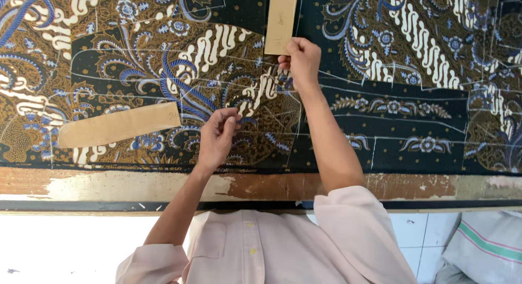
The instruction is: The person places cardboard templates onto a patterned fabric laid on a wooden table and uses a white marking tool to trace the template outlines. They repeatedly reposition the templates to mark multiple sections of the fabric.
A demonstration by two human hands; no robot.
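A dark batik cloth (413, 137) with blue, white and gold patterns and thin chalk lines covers the table. My right hand (300, 61) reaches forward and pinches the lower end of a narrow brown paper pattern piece (281, 17) that lies on the cloth. My left hand (217, 136) rests nearer to me on the cloth, its fingertips pinched together; I see nothing between them. A second, longer brown paper piece (117, 125) lies flat to the left of that hand, untouched.
The table's worn wooden front edge (109, 185) runs across the view just below the cloth. A white sack (489, 246) with a green and red stripe sits on the tiled floor (418, 229) at the lower right.
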